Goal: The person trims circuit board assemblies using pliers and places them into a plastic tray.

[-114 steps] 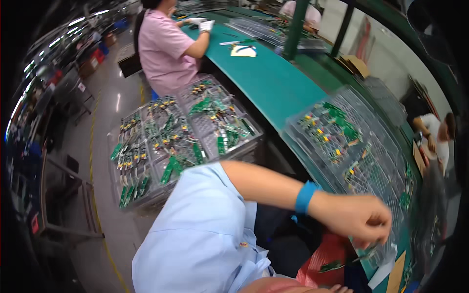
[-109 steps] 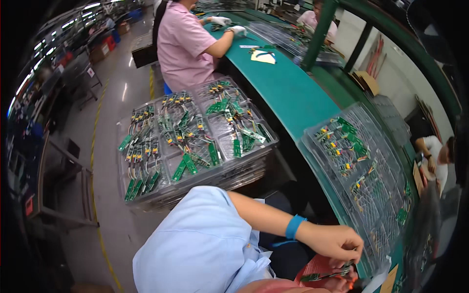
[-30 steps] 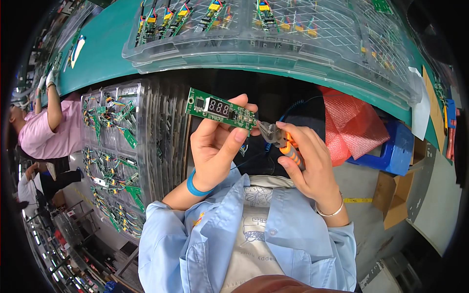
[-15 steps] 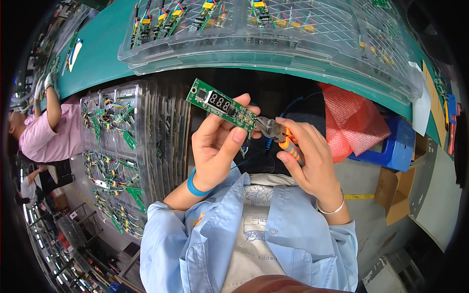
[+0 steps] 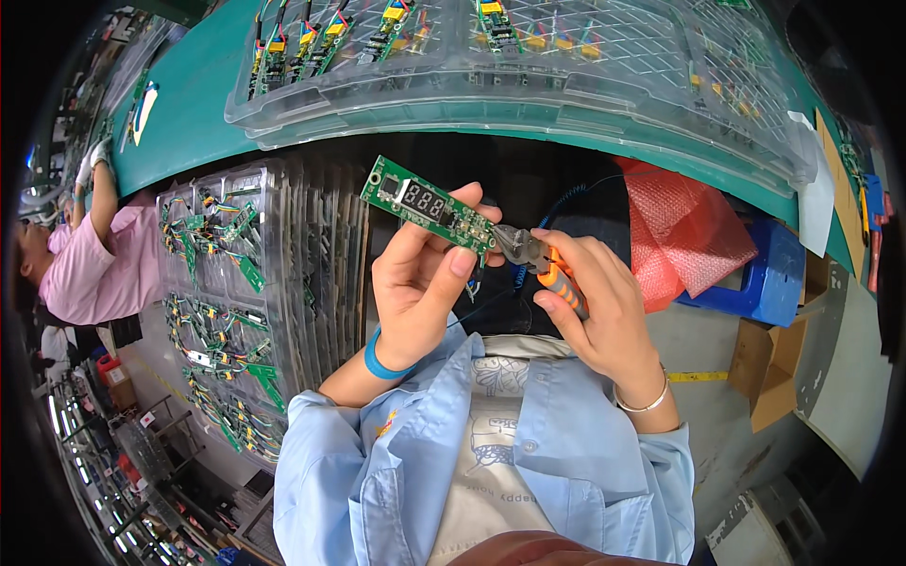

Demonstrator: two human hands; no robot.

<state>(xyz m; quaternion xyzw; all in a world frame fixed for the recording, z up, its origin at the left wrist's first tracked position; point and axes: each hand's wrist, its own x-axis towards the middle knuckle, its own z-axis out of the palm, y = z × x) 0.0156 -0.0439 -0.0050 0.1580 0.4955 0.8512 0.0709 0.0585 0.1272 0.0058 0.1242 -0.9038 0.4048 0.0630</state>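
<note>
Clear plastic trays [image 5: 276, 236] stand stacked at left, presumably for easy reach. To their right, I record from my remote post the left hand [image 5: 412, 288], fingers grasping the circuit board [image 5: 427, 203] by its right half, apparently keeping that end steady. Jaws of the pliers [image 5: 543, 259] meet or nearly meet it, contact unconfirmed; the right hand's [image 5: 604, 307] fingers grip the handles.

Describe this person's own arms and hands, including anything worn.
Ungloved. The left hand has a blue wristband, perhaps joined to the blue coiled cord; the right hand, a thin silvery bangle. Both sleeves are light blue.
</note>
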